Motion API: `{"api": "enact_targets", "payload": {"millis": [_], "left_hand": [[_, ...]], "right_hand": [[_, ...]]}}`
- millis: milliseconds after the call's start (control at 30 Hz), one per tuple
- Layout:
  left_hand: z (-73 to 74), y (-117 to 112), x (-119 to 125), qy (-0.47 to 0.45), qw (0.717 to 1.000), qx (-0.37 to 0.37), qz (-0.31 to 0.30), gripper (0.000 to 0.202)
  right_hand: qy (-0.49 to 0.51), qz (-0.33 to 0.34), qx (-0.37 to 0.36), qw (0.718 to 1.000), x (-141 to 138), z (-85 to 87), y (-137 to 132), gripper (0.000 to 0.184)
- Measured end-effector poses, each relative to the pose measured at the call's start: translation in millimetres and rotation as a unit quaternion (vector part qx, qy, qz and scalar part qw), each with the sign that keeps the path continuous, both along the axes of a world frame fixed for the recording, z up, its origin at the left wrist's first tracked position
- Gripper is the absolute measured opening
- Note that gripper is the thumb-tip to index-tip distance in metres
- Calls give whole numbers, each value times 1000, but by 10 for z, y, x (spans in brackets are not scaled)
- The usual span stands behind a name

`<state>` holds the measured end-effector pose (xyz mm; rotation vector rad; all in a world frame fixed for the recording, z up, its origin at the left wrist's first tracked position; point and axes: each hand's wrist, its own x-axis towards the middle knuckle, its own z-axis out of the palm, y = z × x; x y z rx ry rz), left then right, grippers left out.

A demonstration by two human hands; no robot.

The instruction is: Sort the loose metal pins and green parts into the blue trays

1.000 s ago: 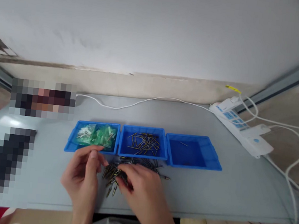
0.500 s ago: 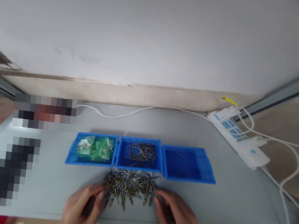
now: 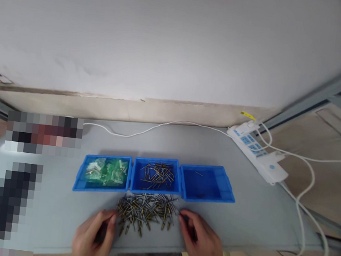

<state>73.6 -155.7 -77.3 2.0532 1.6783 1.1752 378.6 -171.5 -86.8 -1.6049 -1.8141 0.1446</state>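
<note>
A loose pile of thin metal pins with brass-coloured ends (image 3: 144, 211) lies on the table between my hands. At its left edge is my left hand (image 3: 95, 234), thumb and forefinger drawn together by the outermost pins. My right hand (image 3: 199, 240) is at the right edge, its thumb and forefinger pinched close to a pin tip. Whatever either pinch holds is too small to make out. Just behind the pile, the middle blue tray (image 3: 154, 192) contains similar pins. The right blue tray (image 3: 208, 188) has a single thin pin in it.
The left blue tray (image 3: 100, 190) holds green plastic bags with pale pieces. A white power strip (image 3: 254, 152) with plugged-in cables lies at the right. A white cable (image 3: 158, 125) runs along the back of the grey table (image 3: 56, 213). Blurred-out items occupy the left side.
The camera view has shifted, so the trays and power strip sit further left in the picture. My right hand has drawn slightly away from the pile's right edge; the left barely moved.
</note>
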Motion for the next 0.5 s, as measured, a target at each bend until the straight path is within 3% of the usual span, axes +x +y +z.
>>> {"api": "enact_targets", "payload": {"millis": [167, 333, 500], "left_hand": [[17, 19, -2, -9, 1000, -11, -20, 20], [-5, -1, -12, -23, 999, 6, -41, 14], [95, 93, 118, -7, 987, 51, -151, 29]], "right_hand": [[43, -3, -41, 998, 58, 12, -130, 23], [102, 2, -14, 995, -37, 117, -166, 6], [136, 77, 19, 988, -348, 304, -13, 22]]}}
